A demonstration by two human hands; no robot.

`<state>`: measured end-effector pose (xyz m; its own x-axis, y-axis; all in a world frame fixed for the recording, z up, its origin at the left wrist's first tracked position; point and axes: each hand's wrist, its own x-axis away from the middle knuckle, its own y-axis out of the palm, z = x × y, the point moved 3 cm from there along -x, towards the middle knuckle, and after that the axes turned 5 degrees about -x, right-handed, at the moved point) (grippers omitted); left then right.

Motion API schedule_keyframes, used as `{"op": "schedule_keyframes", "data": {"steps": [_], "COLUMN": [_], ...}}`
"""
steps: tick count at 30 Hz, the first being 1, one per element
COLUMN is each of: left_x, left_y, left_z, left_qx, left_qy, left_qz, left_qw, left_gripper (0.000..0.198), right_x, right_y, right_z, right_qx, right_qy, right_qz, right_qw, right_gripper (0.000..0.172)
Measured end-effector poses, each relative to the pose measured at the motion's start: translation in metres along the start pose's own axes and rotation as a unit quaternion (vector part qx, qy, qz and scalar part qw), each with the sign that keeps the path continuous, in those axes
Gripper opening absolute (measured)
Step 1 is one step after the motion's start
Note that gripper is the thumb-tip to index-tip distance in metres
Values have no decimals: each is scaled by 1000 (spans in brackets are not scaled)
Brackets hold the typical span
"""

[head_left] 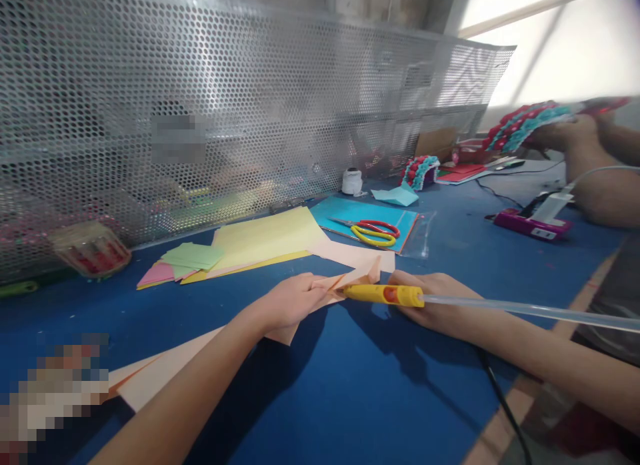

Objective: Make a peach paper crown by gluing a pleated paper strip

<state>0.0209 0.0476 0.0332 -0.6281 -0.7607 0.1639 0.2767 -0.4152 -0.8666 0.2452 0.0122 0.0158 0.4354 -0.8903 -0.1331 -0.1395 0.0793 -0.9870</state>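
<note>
My left hand (290, 300) is closed on a long folded strip of pale peach paper (170, 369), pinching it near the middle of the view. In my right hand (435, 295) is a yellow hot glue gun (375, 293), with a long clear glue stick (530, 311) sticking out of its back end. The gun's nozzle meets the paper right beside my left fingertips. Past my hands, another part of the peach paper reaches towards the coloured sheets. My right fingers are partly hidden behind the gun.
Scissors (375, 231) with red and yellow handles lie on blue sheets (330, 211). Yellow paper (270, 238) and small green sheets (193, 257) are to the left. A purple power strip (533, 223) sits right. Another person's hands (575, 135) hold a red-and-teal piece (530, 126). A perforated metal screen (225, 105) stands behind.
</note>
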Motion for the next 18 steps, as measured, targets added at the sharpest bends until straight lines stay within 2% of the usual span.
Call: {"op": "schedule_keyframes", "data": {"steps": [4,12,18], "left_x": [0,2,4], "left_y": [0,0,0], "left_z": [0,3,6], "left_qx": [16,0,-7], "left_qy": [34,42,22], "left_qz": [11,7,-6], "left_qw": [999,999,1000], "left_gripper": [46,46,44], "right_x": [1,1,2], "right_y": [1,0,-1], "right_z": [0,0,2], "right_qx": [-11,-29,-40], "right_qy": [-15,-31,-26], "right_qz": [14,20,18], "right_qw": [1000,999,999], "right_gripper": [15,16,16]}}
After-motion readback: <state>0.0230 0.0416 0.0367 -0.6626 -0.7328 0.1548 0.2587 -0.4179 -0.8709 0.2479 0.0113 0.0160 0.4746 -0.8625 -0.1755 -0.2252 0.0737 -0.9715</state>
